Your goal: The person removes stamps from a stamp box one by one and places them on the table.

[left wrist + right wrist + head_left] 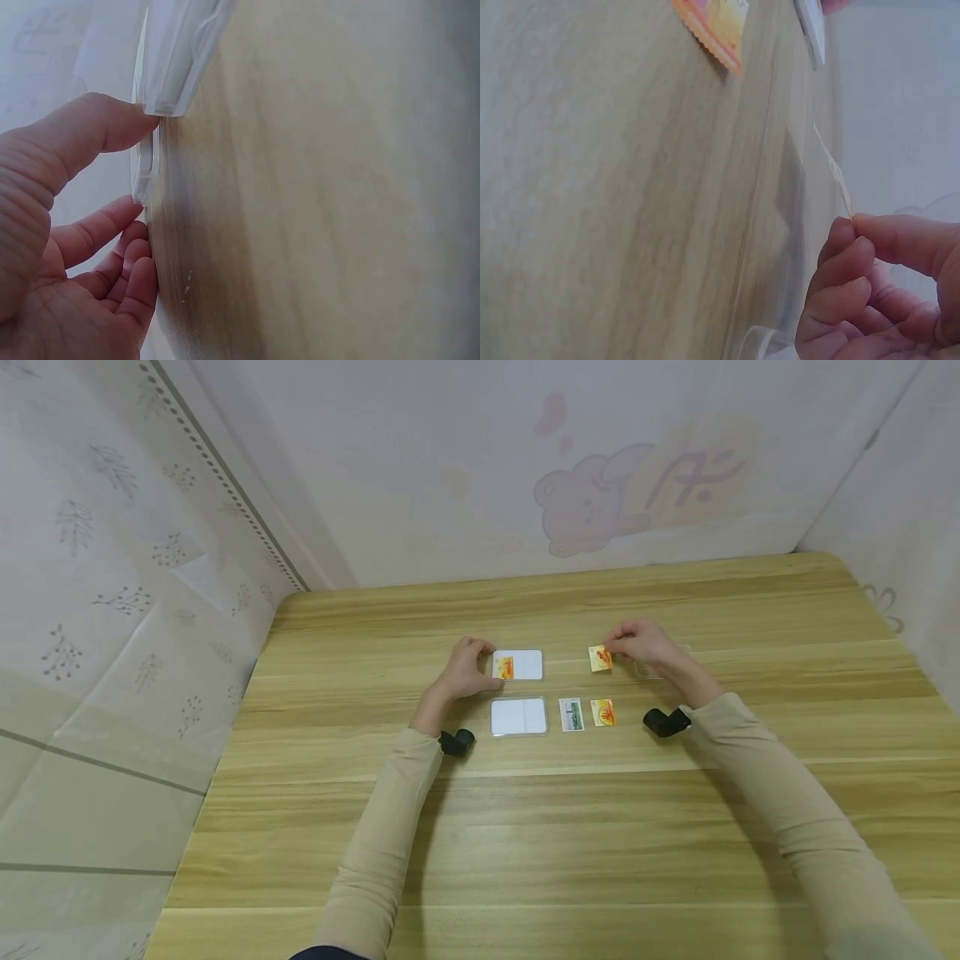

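Observation:
My left hand (465, 670) grips a flat clear stamp case (528, 665) by its left end, thumb on the near edge and fingers on the far edge. On the white insert of that case, an orange stamp (504, 668) lies in the left part. To the right, my right hand (636, 641) pinches a yellow-orange stamp (600, 658) by its edge between thumb and forefinger; in the right wrist view this stamp (834, 172) appears edge-on above the table. A second case (517, 717) with a bare white insert lies just nearer to me.
A green-and-white stamp (572, 715) and another orange stamp (603, 712) lie right of the nearer case. A clear plastic cover (648, 671) lies partly hidden behind my right wrist. The wooden table (525, 843) meets a curtained wall (420, 485) at the back.

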Demonstrator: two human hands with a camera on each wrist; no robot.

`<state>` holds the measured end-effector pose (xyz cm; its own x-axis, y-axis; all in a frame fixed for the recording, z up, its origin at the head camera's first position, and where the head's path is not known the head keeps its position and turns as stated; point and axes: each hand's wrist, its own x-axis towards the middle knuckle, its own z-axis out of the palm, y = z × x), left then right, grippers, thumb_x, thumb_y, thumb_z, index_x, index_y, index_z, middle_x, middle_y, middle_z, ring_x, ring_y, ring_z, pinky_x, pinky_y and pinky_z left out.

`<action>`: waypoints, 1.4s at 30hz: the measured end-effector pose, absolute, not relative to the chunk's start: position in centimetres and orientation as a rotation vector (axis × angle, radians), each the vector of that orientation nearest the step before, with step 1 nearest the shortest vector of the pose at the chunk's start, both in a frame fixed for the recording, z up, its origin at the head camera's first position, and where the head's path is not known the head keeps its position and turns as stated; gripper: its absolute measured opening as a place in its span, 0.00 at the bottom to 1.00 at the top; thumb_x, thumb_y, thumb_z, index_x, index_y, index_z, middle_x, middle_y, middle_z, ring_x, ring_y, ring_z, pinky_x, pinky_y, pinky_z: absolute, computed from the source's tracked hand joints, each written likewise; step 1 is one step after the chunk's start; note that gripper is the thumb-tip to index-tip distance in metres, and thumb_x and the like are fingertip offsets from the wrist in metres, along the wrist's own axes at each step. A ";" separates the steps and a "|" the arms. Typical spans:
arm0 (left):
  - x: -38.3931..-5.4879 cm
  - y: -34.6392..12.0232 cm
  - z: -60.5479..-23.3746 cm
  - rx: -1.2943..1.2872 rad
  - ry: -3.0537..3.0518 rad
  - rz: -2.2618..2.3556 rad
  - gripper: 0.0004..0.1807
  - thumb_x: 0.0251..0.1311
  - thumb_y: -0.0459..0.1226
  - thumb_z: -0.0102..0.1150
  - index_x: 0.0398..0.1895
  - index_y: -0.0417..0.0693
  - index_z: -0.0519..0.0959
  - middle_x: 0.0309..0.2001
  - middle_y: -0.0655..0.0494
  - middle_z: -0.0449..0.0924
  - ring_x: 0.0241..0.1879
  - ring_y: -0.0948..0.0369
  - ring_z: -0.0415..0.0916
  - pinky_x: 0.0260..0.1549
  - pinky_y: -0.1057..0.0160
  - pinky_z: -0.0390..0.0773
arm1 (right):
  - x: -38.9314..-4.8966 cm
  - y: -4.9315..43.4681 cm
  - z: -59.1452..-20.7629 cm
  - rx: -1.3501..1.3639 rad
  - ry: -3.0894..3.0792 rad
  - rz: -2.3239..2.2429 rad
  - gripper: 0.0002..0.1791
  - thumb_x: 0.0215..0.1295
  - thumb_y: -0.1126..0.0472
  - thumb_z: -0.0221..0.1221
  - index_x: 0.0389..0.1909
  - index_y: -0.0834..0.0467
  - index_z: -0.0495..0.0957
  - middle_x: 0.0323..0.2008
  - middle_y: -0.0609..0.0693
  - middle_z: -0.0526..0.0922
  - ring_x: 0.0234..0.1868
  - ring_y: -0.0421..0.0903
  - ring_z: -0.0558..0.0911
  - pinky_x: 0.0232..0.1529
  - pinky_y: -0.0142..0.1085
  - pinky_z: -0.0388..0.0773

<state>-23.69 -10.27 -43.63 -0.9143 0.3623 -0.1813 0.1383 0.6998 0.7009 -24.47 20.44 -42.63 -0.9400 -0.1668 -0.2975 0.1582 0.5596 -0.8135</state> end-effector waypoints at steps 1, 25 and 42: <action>-23.7 -10.3 -43.7 0.390 2.606 1.037 0.33 0.48 0.34 0.68 0.59 0.34 0.68 0.57 0.42 0.61 0.60 0.50 0.57 0.61 0.56 0.59 | -24.4 20.4 -42.6 -0.009 2.474 -1.310 0.13 0.65 0.64 0.55 0.44 0.71 0.75 0.31 0.50 0.77 0.31 0.42 0.72 0.31 0.31 0.70; -23.8 -10.3 -43.6 0.391 2.600 1.040 0.33 0.48 0.34 0.68 0.59 0.34 0.68 0.57 0.42 0.61 0.59 0.50 0.57 0.61 0.56 0.60 | -24.5 18.5 -43.4 -0.323 2.899 -0.946 0.05 0.52 0.74 0.52 0.24 0.70 0.77 0.24 0.60 0.78 0.29 0.54 0.75 0.35 0.46 0.73; -23.8 -10.4 -43.7 0.422 2.612 1.031 0.33 0.48 0.34 0.67 0.58 0.34 0.68 0.56 0.42 0.62 0.59 0.50 0.58 0.60 0.56 0.60 | -24.5 18.1 -43.1 -0.235 2.872 -0.841 0.03 0.53 0.73 0.53 0.25 0.66 0.74 0.26 0.58 0.76 0.29 0.52 0.73 0.32 0.43 0.71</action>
<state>-23.75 -10.42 -43.66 -0.9116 0.3752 -0.1682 0.1592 0.6992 0.6969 -24.46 18.05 -43.08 -0.9780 -0.1883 -0.0896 -0.1102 0.8316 -0.5443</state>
